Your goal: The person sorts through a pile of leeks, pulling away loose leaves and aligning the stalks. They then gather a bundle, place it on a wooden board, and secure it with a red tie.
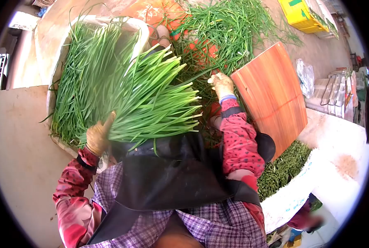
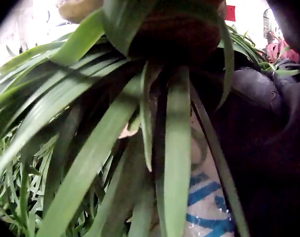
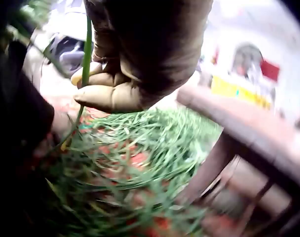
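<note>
green chive bundle [image 1: 151,103] lies across lap, tips fanning right, base gripped in left hand [image 1: 97,136], fingers curled round stems. right hand [image 1: 221,84] near wooden board [image 1: 271,99], fingers curled, pinching single green blade [image 3: 85,59]. loose chives [image 1: 226,29] heaped on orange sheet [image 1: 151,12] beyond. more chives in white tub [image 1: 141,29] behind bundle. yellow crate [image 1: 300,14] far right.

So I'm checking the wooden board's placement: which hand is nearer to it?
Right. The right hand is just beside the wooden board, at its upper left edge, pinching a green leaf. The left hand is far off to the left, gripping the bunch of greens.
</note>
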`<action>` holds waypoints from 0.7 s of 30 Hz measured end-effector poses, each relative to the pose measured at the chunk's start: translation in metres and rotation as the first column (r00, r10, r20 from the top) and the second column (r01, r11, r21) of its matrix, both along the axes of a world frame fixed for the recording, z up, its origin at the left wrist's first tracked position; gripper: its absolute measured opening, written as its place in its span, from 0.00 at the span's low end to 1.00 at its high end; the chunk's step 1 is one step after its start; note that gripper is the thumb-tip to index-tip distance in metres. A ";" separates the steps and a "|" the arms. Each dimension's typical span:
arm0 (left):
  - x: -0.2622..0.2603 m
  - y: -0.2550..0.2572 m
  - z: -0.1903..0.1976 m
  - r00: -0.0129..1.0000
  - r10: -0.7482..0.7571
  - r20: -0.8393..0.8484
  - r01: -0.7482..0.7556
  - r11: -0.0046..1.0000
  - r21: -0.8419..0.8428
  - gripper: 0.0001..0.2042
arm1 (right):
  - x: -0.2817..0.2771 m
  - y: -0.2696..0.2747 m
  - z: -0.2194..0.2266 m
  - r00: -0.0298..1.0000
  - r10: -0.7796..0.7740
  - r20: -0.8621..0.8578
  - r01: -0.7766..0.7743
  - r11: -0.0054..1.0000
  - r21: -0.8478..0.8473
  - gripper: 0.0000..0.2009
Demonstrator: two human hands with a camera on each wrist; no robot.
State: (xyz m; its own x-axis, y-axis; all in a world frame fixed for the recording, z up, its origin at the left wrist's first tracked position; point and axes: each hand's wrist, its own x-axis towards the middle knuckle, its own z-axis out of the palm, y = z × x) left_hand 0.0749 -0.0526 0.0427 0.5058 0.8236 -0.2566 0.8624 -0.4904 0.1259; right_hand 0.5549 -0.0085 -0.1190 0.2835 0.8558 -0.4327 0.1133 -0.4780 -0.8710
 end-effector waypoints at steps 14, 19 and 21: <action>-0.003 0.005 0.006 0.996 -0.085 -0.006 0.085 0.996 0.003 0.43 | 0.003 -0.059 0.015 0.983 0.033 -0.179 -0.084 0.955 -0.284 0.18; -0.007 0.005 0.001 0.995 -0.103 -0.004 0.103 0.994 0.029 0.43 | 0.009 -0.073 0.066 0.914 0.241 0.325 -0.184 0.963 -0.195 0.21; -0.001 0.004 0.004 0.993 -0.117 0.013 0.116 0.992 0.054 0.42 | -0.024 -0.055 0.068 0.939 0.266 0.220 -0.321 0.906 0.274 0.19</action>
